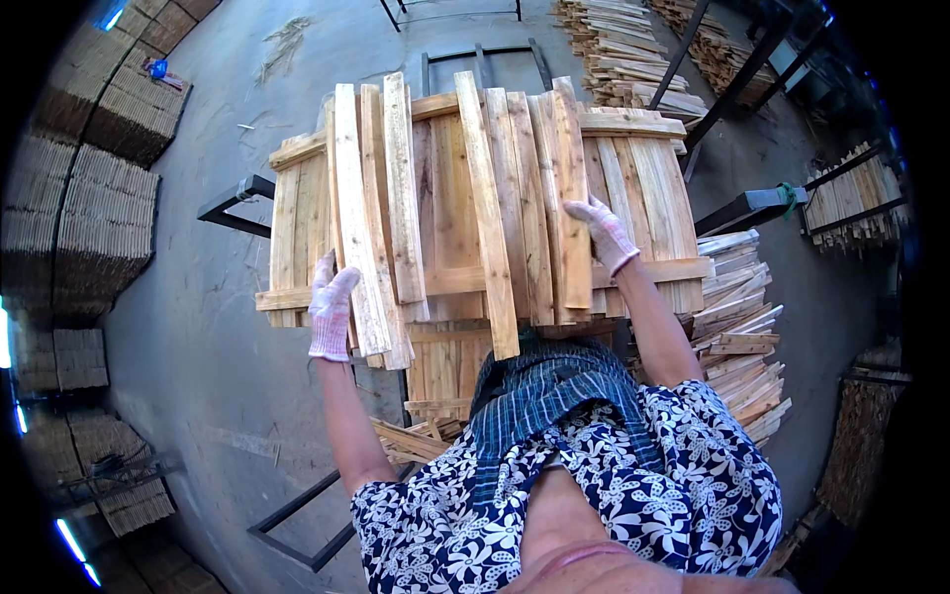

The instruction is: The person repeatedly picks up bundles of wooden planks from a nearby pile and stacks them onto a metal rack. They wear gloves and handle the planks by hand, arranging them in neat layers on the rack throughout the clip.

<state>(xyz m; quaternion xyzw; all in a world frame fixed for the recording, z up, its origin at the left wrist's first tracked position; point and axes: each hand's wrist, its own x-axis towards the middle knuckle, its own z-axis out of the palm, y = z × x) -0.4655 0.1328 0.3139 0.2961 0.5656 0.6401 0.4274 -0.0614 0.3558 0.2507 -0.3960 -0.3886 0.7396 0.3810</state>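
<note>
Several loose wooden slats [401, 188] lie lengthwise, some overlapping and uneven, across a slatted wooden panel [643, 188] with crosswise battens. My left hand [333, 309], in a pale work glove, grips the outer edge of the leftmost slats near their lower end. At the other side, my right hand [602, 233], gloved too, is closed around the edge of the rightmost slat [569, 198]. One slat [485, 208] in the middle sticks out toward me past the others. Fingers under the wood are partly hidden on both hands.
Dark metal frame arms [242, 203] stand at both sides of the panel. Loose slats are heaped at the right [737, 337] and far right [633, 59]. Tall stacks of wood [104, 208] line the left. More slatted wood [440, 371] sits beneath the panel, close to my body.
</note>
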